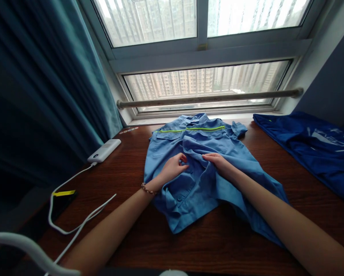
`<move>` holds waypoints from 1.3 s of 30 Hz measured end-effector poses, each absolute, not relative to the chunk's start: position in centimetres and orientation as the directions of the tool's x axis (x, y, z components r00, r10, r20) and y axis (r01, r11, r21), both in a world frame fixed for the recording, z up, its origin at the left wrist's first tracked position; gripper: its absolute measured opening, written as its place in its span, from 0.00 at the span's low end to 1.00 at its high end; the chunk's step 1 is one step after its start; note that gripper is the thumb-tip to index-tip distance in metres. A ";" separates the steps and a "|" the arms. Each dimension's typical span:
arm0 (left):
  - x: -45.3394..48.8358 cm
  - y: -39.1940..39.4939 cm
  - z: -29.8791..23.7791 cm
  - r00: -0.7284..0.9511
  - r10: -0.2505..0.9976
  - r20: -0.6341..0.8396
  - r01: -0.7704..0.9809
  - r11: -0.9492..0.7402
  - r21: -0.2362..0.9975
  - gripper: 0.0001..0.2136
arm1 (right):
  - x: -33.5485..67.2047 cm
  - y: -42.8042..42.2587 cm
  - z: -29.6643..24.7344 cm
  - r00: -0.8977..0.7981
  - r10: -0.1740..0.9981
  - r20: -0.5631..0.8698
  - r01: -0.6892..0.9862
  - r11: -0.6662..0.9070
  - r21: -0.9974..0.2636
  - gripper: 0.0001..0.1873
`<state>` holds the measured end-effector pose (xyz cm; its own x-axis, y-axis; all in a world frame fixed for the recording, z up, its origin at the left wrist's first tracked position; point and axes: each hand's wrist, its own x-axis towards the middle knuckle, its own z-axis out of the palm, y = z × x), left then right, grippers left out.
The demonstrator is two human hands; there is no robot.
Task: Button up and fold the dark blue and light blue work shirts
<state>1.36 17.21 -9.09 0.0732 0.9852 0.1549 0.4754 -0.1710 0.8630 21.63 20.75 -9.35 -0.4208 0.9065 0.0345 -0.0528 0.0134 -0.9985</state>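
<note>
A light blue work shirt with yellow-green stripes across the chest lies on the dark wooden table, its collar toward the window. Its front is partly open and rumpled, with a button near the lower hem. My right hand pinches the edge of the raised front panel near the middle of the shirt. Just to the left, my left hand rests over the other side of the front, fingers curled and thumb apart from them. I see nothing between those fingers. A beaded bracelet circles my left wrist.
A white power bank with a white cable lies at the left, beside the blue curtain. Dark blue fabric with white print covers the table's right side. A metal rail crosses the window behind the shirt.
</note>
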 end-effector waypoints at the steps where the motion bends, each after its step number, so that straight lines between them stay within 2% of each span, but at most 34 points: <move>1: 1.3 16.3 -8.9 0.154 0.973 0.170 0.529 -0.226 0.818 0.08 | 21.7 20.7 -9.3 -0.449 0.894 0.000 -0.064 -0.033 -0.997 0.14; 4: 1.5 14.3 -8.5 0.300 0.938 0.174 0.591 -0.326 0.738 0.05 | 21.6 20.4 -9.2 -0.526 0.845 -0.095 -0.097 -0.171 -0.981 0.13; 9: 2.5 13.2 -8.6 0.388 0.897 0.211 0.674 -0.432 0.600 0.08 | 21.1 19.3 -8.8 -0.591 0.790 -0.166 -0.127 -0.294 -0.947 0.14; 14: 3.4 12.7 -9.1 0.359 0.914 0.189 0.767 -0.405 0.499 0.08 | 20.8 18.7 -8.9 -0.647 0.740 -0.184 -0.161 -0.368 -0.916 0.15; 18: 3.4 12.9 -9.3 0.312 0.935 0.169 0.783 -0.354 0.512 0.08 | 20.7 19.0 -9.3 -0.703 0.699 -0.128 -0.110 -0.285 -0.952 0.18; 22: 3.3 13.0 -9.5 0.259 0.940 0.223 0.753 -0.342 0.563 0.07 | 20.6 19.4 -9.8 -0.696 0.711 -0.099 -0.062 -0.196 -0.979 0.17; 27: 3.5 12.8 -9.1 0.158 0.939 0.305 0.653 -0.331 0.681 0.05 | 20.6 19.2 -9.9 -0.637 0.753 -0.165 -0.083 -0.280 -0.956 0.15; 32: 3.4 12.8 -8.2 0.040 0.938 0.345 0.488 -0.320 0.812 0.08 | 20.5 18.6 -8.9 -0.688 0.700 -0.191 -0.181 -0.420 -0.889 0.13; 35: 3.3 12.9 -8.5 0.090 0.952 0.294 0.492 -0.299 0.818 0.08 | 20.6 18.5 -8.5 -0.671 0.711 -0.213 -0.212 -0.459 -0.863 0.14; 39: 3.1 13.1 -9.4 0.231 0.944 0.236 0.608 -0.330 0.722 0.09 | 20.8 18.8 -8.3 -0.573 0.784 -0.240 -0.249 -0.445 -0.860 0.15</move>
<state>3.10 13.15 -9.42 0.2310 0.9438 0.2365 0.6078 -0.3298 0.7224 20.76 18.76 -8.25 -0.5727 0.7839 -0.2399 -0.2493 -0.4453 -0.8600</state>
